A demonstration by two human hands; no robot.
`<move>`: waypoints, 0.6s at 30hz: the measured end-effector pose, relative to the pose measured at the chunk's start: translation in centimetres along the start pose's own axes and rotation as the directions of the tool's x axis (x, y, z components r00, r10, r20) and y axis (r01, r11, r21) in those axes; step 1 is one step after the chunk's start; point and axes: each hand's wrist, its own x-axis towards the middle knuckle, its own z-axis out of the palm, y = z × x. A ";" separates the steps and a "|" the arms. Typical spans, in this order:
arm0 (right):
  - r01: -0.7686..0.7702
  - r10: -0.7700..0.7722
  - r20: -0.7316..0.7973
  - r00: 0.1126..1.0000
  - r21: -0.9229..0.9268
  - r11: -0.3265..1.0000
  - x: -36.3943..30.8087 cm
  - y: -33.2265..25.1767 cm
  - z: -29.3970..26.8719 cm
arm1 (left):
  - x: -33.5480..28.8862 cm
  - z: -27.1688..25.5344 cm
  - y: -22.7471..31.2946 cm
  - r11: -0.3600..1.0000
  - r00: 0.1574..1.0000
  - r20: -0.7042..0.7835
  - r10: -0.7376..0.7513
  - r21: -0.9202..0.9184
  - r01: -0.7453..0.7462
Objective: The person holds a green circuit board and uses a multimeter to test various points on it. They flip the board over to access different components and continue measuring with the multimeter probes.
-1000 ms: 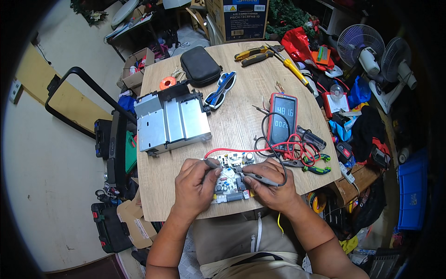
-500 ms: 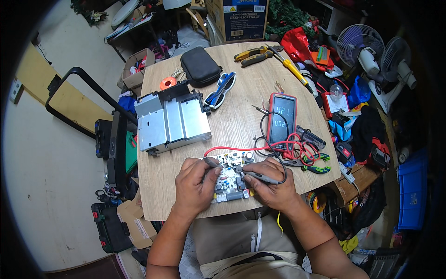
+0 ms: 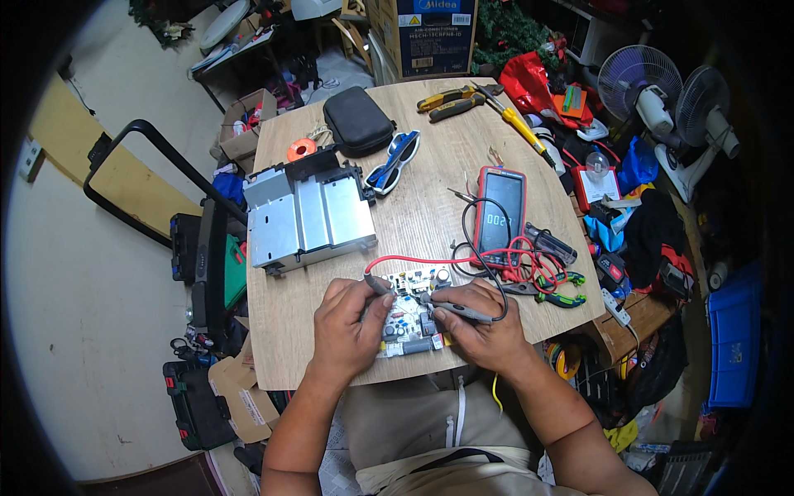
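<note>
On the table's near edge lies a white circuit board [image 3: 403, 327] crowded with small components. My left hand [image 3: 351, 326] pinches the test probe on the red lead [image 3: 377, 284] at the board's left side. From the right, my right hand [image 3: 490, 331] grips the test probe on the black lead [image 3: 465, 312], angled toward the middle of the board. Fingers hide whether either tip touches a contact. Both leads run to a red-rimmed digital multimeter [image 3: 502, 202], whose dark screen shows lit digits.
A metal and black plastic housing [image 3: 310, 219] stands left of the board. Beyond it are a solder spool [image 3: 301, 149], black zip case [image 3: 358, 121] and blue-white glasses [image 3: 393, 163]. Pliers [image 3: 451, 101] and a yellow soldering iron [image 3: 523, 124] lie far right; green-handled pliers [image 3: 561, 291] lie near right.
One of the two rows of digits on the multimeter has gone dark. Both hands and probes hold nearly the same place; the whole view has shifted very slightly.
</note>
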 end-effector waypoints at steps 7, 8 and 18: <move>-0.215 0.217 0.008 0.976 0.192 0.958 0.0 -0.5 -1.0 | 0.2 -1.4 2.1 0.961 0.958 0.076 0.275 -0.057 -0.272; -0.218 0.214 0.043 0.976 0.238 0.946 0.4 -0.5 -1.2 | 0.1 -1.3 2.6 0.942 0.936 0.117 0.332 -0.080 -0.325; -0.286 0.211 0.231 0.950 0.368 0.885 0.4 -2.7 -1.5 | 0.0 0.1 4.7 0.959 0.932 0.226 0.282 -0.045 -0.280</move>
